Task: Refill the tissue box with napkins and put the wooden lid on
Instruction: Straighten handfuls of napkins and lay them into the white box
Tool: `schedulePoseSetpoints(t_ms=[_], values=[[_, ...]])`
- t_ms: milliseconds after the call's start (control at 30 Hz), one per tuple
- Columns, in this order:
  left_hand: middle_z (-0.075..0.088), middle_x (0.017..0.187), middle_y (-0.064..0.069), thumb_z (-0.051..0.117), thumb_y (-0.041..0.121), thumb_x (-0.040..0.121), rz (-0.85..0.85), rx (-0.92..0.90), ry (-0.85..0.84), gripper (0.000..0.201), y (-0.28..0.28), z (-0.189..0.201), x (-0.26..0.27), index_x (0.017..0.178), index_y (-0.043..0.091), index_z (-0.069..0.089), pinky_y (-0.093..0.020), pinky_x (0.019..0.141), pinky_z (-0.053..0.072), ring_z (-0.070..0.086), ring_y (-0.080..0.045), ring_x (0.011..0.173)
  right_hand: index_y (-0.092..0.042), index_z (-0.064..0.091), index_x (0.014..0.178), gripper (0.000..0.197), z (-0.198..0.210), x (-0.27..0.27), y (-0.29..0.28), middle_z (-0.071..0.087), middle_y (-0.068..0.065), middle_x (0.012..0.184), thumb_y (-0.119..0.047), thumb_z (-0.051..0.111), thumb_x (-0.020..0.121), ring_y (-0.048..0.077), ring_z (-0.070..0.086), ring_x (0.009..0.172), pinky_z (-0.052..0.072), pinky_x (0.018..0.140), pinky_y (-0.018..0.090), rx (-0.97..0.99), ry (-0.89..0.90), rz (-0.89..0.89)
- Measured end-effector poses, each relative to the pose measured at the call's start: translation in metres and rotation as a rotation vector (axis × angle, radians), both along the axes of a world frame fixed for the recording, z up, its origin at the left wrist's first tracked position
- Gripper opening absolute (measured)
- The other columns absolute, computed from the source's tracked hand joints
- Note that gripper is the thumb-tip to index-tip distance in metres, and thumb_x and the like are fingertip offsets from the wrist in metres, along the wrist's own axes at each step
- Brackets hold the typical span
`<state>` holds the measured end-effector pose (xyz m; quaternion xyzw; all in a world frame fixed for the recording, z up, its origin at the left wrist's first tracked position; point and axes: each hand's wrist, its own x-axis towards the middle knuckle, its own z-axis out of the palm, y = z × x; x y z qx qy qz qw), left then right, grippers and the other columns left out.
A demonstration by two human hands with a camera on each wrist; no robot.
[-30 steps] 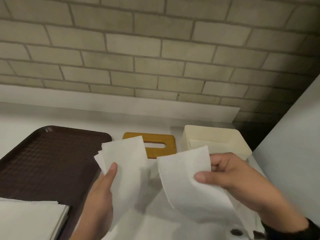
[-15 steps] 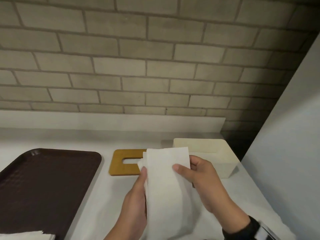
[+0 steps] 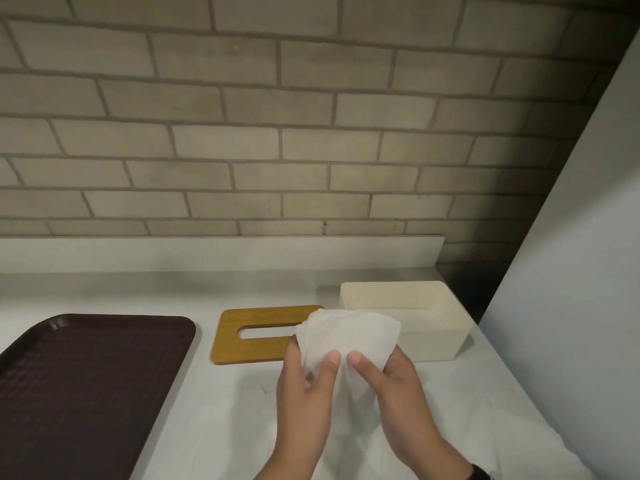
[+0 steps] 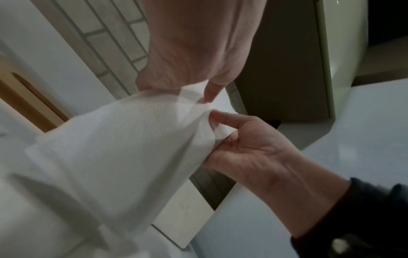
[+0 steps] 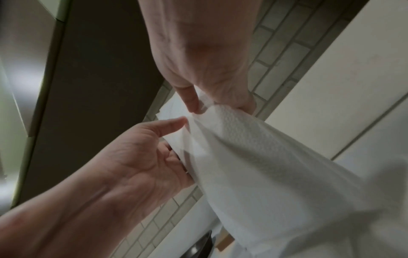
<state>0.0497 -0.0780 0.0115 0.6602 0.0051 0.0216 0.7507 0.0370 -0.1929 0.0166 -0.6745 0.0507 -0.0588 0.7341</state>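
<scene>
In the head view, both hands hold one bunch of white napkins (image 3: 349, 332) just above the counter, in front of the gap between lid and box. My left hand (image 3: 310, 377) pinches its left side with the thumb on top. My right hand (image 3: 389, 374) pinches the right side the same way. The wooden lid (image 3: 249, 344), with its slot, lies flat on the counter to the left. The cream tissue box (image 3: 433, 344) stands open-topped just behind and right of the napkins. The wrist views show the napkins (image 4: 121, 139) (image 5: 264, 157) hanging from both pinches.
A dark brown tray (image 3: 86, 375) takes up the left of the white counter. A tiled wall with a low white ledge (image 3: 242, 252) runs along the back. A tall white panel (image 3: 571, 271) closes the right side. More white paper (image 3: 512, 434) lies under my right forearm.
The two hands, each with its own napkins a second ago, have come together into one bunch and moved forward toward the box. The napkin stack on the tray has left view.
</scene>
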Motion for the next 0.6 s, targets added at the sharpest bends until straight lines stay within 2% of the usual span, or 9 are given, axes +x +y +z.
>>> schedulePoseSetpoints(t_ms=[67, 133, 200, 267, 333, 400, 467, 533, 600], values=[[0.070, 0.097, 0.022, 0.067, 0.026, 0.084, 0.003, -0.051, 0.037, 0.028, -0.004, -0.002, 0.001, 0.106, 0.039, 0.056, -0.017, 0.076, 0.054, 0.066, 0.001, 0.093, -0.019, 0.062, 0.115, 0.032, -0.002, 0.001, -0.002, 0.072, 0.001, 0.108, -0.021, 0.066, 0.083, 0.015, 0.068, 0.100, 0.053, 0.082, 0.029, 0.040, -0.025, 0.009], [0.071, 0.101, 0.010, 0.070, 0.038, 0.069, 0.008, -0.087, 0.100, 0.040, -0.007, -0.005, 0.001, 0.107, 0.036, 0.057, -0.036, 0.089, 0.054, 0.066, -0.013, 0.100, -0.019, 0.060, 0.115, 0.042, -0.010, 0.002, -0.001, 0.072, 0.003, 0.108, -0.026, 0.068, 0.075, 0.018, 0.068, 0.101, 0.054, 0.081, 0.029, 0.071, -0.002, -0.010], [0.070, 0.103, 0.003, 0.072, 0.048, 0.053, 0.021, -0.101, 0.123, 0.053, -0.011, -0.009, 0.001, 0.102, 0.037, 0.057, -0.044, 0.092, 0.052, 0.065, -0.021, 0.102, -0.018, 0.062, 0.112, 0.037, -0.018, 0.002, 0.002, 0.073, 0.003, 0.104, -0.023, 0.068, 0.076, 0.020, 0.068, 0.099, 0.054, 0.075, 0.025, 0.075, 0.010, -0.044], [0.071, 0.099, 0.005, 0.071, 0.052, 0.045, 0.020, -0.100, 0.097, 0.053, -0.013, -0.012, 0.002, 0.096, 0.042, 0.059, -0.040, 0.087, 0.054, 0.066, -0.019, 0.099, -0.018, 0.064, 0.108, 0.025, -0.018, 0.003, 0.003, 0.073, 0.003, 0.101, -0.015, 0.067, 0.084, 0.018, 0.069, 0.097, 0.054, 0.071, 0.021, 0.079, -0.001, -0.062], [0.070, 0.095, 0.013, 0.074, 0.046, 0.049, -0.004, -0.092, 0.033, 0.046, -0.012, -0.010, 0.006, 0.093, 0.049, 0.060, -0.025, 0.077, 0.054, 0.067, -0.006, 0.091, -0.016, 0.064, 0.107, 0.021, -0.013, 0.004, 0.000, 0.073, 0.003, 0.100, -0.013, 0.066, 0.086, 0.016, 0.069, 0.094, 0.053, 0.072, 0.020, 0.084, -0.036, -0.056], [0.069, 0.099, 0.015, 0.077, 0.042, 0.053, -0.018, -0.077, -0.016, 0.050, -0.010, -0.009, 0.010, 0.100, 0.044, 0.062, -0.019, 0.072, 0.053, 0.067, -0.002, 0.090, -0.015, 0.063, 0.107, 0.021, -0.008, 0.005, -0.002, 0.073, 0.003, 0.100, -0.014, 0.066, 0.086, 0.015, 0.069, 0.094, 0.053, 0.075, 0.023, 0.068, -0.060, -0.029], [0.072, 0.096, 0.010, 0.076, 0.043, 0.056, 0.002, -0.078, -0.010, 0.044, -0.009, -0.009, 0.013, 0.099, 0.033, 0.067, -0.017, 0.071, 0.052, 0.068, -0.005, 0.089, -0.020, 0.063, 0.108, 0.027, -0.010, 0.007, -0.004, 0.073, -0.002, 0.101, -0.021, 0.072, 0.082, 0.012, 0.068, 0.096, 0.052, 0.080, 0.024, 0.013, -0.043, 0.021], [0.075, 0.083, 0.007, 0.076, 0.038, 0.069, 0.028, -0.103, 0.043, 0.020, -0.011, -0.007, 0.014, 0.086, 0.027, 0.072, -0.016, 0.066, 0.051, 0.069, -0.006, 0.080, -0.029, 0.058, 0.109, 0.040, -0.019, 0.009, -0.007, 0.071, -0.010, 0.098, -0.027, 0.076, 0.074, 0.001, 0.065, 0.095, 0.050, 0.079, 0.017, -0.149, 0.020, 0.074], [0.076, 0.078, 0.007, 0.072, 0.022, 0.081, 0.058, -0.163, 0.099, 0.006, -0.010, 0.000, 0.017, 0.086, 0.023, 0.071, -0.020, 0.063, 0.050, 0.069, -0.007, 0.076, -0.036, 0.051, 0.109, 0.047, -0.026, 0.011, -0.018, 0.068, -0.018, 0.093, -0.019, 0.076, 0.072, -0.013, 0.061, 0.089, 0.045, 0.072, 0.005, -0.411, 0.100, 0.123]])
